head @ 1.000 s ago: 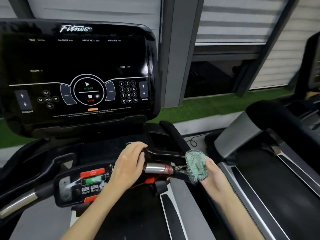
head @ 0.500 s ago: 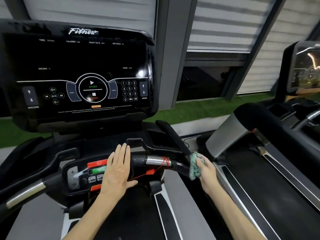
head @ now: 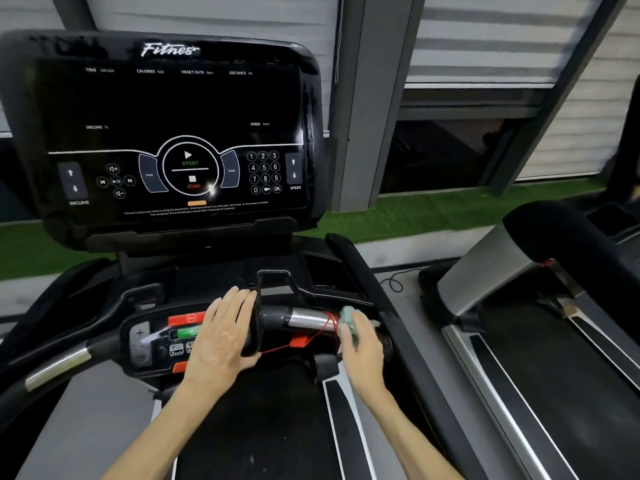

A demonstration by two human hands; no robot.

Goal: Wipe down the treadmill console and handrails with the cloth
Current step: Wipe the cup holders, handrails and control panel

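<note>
1. Left hand (head: 221, 341) lay flat on the panel (head: 162, 337), fingers straight and together.
2. Right hand (head: 362, 344) gripped the cloth (head: 347, 320) (green), fingers curled, against the bar (head: 308, 318).

A strip of green artificial turf (head: 450, 209) is seen beyond the machine, below grey window frames (head: 367, 98) and lowered striped blinds (head: 485, 36). A second treadmill (head: 519, 258) is parked to the right, and a thin black cable (head: 394, 282) is looped on the floor between.
</note>
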